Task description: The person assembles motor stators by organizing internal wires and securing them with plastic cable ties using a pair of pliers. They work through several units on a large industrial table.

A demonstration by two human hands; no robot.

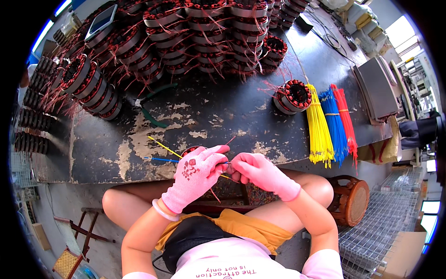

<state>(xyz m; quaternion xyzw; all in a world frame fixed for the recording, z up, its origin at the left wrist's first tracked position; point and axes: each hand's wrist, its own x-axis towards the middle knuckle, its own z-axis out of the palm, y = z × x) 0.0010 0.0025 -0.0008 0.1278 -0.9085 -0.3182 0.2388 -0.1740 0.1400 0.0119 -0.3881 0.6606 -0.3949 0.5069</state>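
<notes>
My left hand (196,173), in a pink glove, is closed with thumb and fingers pinching a blue wire (160,159); the wire's end shows at the fingertips. A yellow wire (165,146) runs under the same hand. Close beside it, my right hand (258,172), also gloved in pink, is closed with its fingertips pinched on a thin wire end, mostly hidden by the fingers. Beneath the left hand, at the table's front edge, a motor stator (190,150) with red windings shows only in part. Thin red leads stick out around both hands.
Tall stacks of wound stators (204,42) fill the table's back, with a leaning stack (90,88) at left. Green-handled pliers (153,119) lie before them. A single stator (292,96) sits beside yellow (320,132), blue (335,125) and red wire bundles (346,121) at right.
</notes>
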